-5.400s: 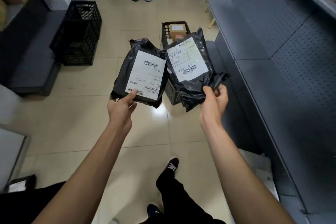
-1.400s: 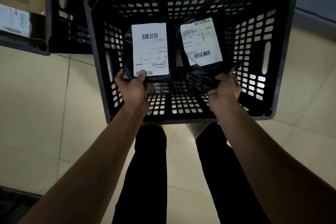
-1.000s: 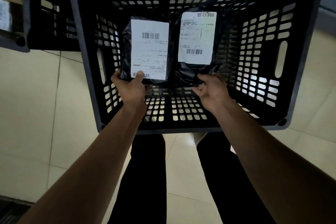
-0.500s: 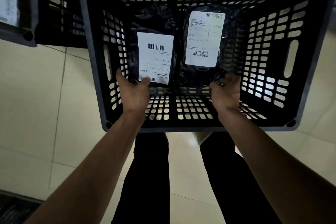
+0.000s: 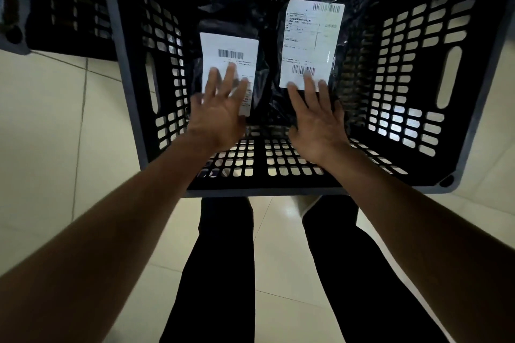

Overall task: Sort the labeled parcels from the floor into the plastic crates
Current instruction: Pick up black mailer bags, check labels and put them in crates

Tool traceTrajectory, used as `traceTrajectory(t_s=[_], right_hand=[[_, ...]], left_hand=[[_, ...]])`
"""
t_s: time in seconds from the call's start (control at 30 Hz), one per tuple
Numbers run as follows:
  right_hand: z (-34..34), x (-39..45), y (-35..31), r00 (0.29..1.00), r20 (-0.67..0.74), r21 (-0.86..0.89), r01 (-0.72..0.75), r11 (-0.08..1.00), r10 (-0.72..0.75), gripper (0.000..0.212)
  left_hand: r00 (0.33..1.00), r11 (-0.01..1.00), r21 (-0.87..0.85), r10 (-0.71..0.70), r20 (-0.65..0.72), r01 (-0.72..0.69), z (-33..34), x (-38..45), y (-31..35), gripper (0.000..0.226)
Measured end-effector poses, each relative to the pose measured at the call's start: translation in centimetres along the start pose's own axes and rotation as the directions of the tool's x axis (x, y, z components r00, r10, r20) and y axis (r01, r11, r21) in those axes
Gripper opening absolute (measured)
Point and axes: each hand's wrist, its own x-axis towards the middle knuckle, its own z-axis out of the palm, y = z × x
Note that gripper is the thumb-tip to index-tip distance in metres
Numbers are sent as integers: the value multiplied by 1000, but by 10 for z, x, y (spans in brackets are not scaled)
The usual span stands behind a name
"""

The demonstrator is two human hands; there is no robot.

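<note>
A: Hands, state?
B: Left hand [image 5: 220, 114] and right hand [image 5: 317, 122], fingers spread flat, gripping nothing; fingertips over the labels, contact unclear.
A: Parcels?
B: Left parcel [image 5: 231, 64] and right parcel [image 5: 309, 44], side by side on the crate [image 5: 133, 92] floor, toward its far wall, labels up.
A: Step?
B: Deposit done, likely. Next: lift both hands clear of the crate, fetch more parcels.
A: Change?
B: Half a second ago both hands pinched the parcels' near edges; now released.
</note>
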Motion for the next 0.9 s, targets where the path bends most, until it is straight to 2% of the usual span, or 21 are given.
traceTrajectory(t_s=[0.13, 0.3, 0.57, 0.7, 0.9], right_hand=[[4, 7, 4, 997, 75, -77, 31, 997, -26, 87], [-3, 13, 4, 992, 128, -80, 30, 996, -19, 88], [-18, 23, 5, 981, 191, -43, 31, 999, -22, 89], [-24, 17, -2, 988, 155, 8, 15, 1000, -16, 79], [-56, -15, -13, 999, -36, 153, -2, 988, 7, 62]], left_hand=[[1000, 1000, 10, -5, 19, 5, -8, 13, -11, 94], [998, 996, -84, -29, 49, 33, -16, 31, -5, 92], [998, 995, -83, -53, 33, 56, -27, 41, -6, 87], [993, 990, -110, -93, -72, 85, -43, 31, 6, 69], [983, 974, -209, -118, -140, 87, -62, -7, 19, 65]])
